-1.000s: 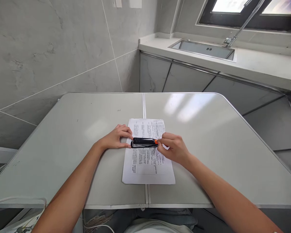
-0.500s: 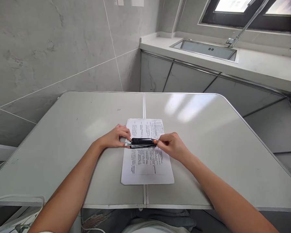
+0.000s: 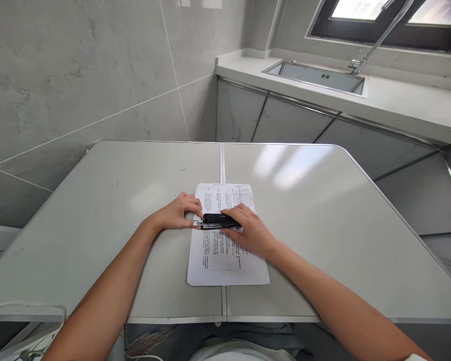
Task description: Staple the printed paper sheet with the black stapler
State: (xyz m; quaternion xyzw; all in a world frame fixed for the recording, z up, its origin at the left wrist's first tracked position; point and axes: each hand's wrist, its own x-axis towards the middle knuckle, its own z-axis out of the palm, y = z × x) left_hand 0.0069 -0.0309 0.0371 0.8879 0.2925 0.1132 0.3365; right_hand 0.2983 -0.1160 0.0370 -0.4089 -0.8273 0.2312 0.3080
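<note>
Where our left hand [image 3: 179,212] pinches the stapler [image 3: 213,220] by its metal end, above printed paper [image 3: 229,275] on the counter [image 3: 97,200], a loose grip could let it slip; our right hand [image 3: 252,231] clasps the other end, hiding it. The stapler's inside is indistinct.

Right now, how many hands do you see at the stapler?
2. The left hand is at the silvery end of the stapler, and the right hand is around its other end, both above the printed paper on the table.
</note>
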